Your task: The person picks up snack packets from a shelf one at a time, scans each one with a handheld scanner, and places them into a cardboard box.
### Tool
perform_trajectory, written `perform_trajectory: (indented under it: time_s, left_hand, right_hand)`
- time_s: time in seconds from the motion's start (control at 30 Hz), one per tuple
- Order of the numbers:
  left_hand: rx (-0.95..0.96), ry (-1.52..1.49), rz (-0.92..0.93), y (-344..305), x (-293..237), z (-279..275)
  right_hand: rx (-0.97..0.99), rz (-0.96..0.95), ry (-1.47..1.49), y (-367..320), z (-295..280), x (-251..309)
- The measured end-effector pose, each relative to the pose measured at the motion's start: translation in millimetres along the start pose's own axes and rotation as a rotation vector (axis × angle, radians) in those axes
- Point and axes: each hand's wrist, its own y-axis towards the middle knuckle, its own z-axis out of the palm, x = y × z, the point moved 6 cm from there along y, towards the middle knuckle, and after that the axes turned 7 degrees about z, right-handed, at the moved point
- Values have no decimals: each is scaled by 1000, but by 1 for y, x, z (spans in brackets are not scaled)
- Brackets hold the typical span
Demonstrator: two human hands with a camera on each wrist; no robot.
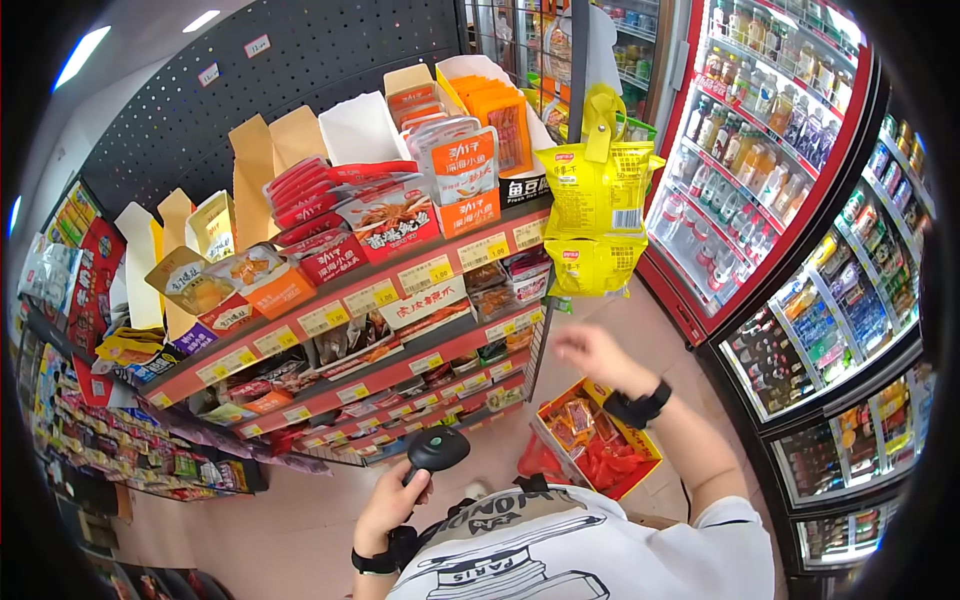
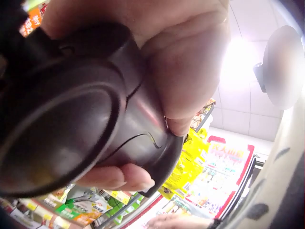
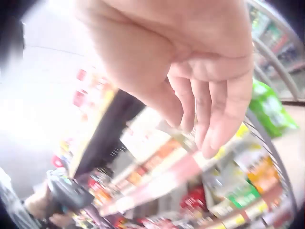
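Note:
My left hand (image 1: 388, 506) grips a black handheld barcode scanner (image 1: 440, 449) in front of my shirt; up close in the left wrist view, the scanner (image 2: 57, 124) hides part of the fingers. My right hand (image 1: 602, 358) is raised off the right end of the snack shelf (image 1: 375, 312). Nothing is held in it, and in the right wrist view its fingers (image 3: 202, 102) hang loosely bent. Yellow snack bags (image 1: 598, 200) hang on the shelf's end, above that hand. Beneath it, a yellow and red carton (image 1: 648, 470) with red packets stands on the floor.
Red and orange snack packets (image 1: 385, 215) and opened display boxes (image 1: 258, 150) fill the top shelf. Along the right stand a red-framed drinks fridge (image 1: 690, 110) and more lit coolers (image 1: 830, 330). Another packed snack rack (image 1: 110, 430) is at the left.

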Motion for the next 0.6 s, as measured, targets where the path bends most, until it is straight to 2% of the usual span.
perform_trajectory:
  time_s: [0.03,0.1,0.13,0.2,0.23,0.3,0.43,0.5,0.6]
  left_hand:
    - [4,-1,8,1,1,-1]
    - [10,-11,28,1,1,-3]
    - [10,-7,32,1,1,-5]
    - [20,-36,58,0,2,-8]
    - [23,-33,58,-1,3,-9]
    - [-11,-30,58,-4,5,-15]
    - [-19,-48,75,-12,12,-28]
    - [-40,-68,67,-16,14,-34]
    - [-57,-106,51,-21,17,-43]
  right_hand:
    - [-16,-73,128,5,-12,48]
    - [-276,-357,-200,5,-41,147]
    - [-393,-485,-267,6,-51,188]
    - [-665,-741,-501,23,-69,237]
    - [-690,-784,-499,36,-74,254]
    - [-720,-760,-732,72,-83,274]
    - [-671,-696,-944,119,-84,279]
    - [-523,-371,-1110,139,-83,269]
    - [-525,-311,-1017,144,-83,266]
